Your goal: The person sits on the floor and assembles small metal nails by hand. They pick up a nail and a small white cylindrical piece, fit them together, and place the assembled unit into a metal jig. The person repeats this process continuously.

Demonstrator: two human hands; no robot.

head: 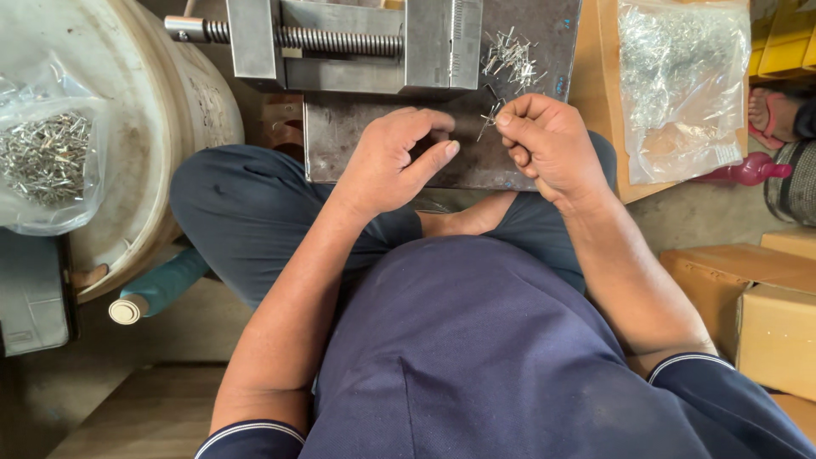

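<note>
- Left hand (393, 157) curled, thumb and forefinger nearly meeting, over the plate's (348, 140) near edge.
- Right hand (548, 144) pinches small pins (490, 115).
- Loose pin pile (510, 58) lies beside the vise (357, 42).

A small workshop, worked at floor level. A steel bench vise (357, 42) with a threaded screw sits on a metal plate (374, 127) strewn with small metal pins (510, 59). Clear bags of pins (680, 85), cardboard boxes (756, 306) and a worn white drum (161, 119) crowd around.
</note>
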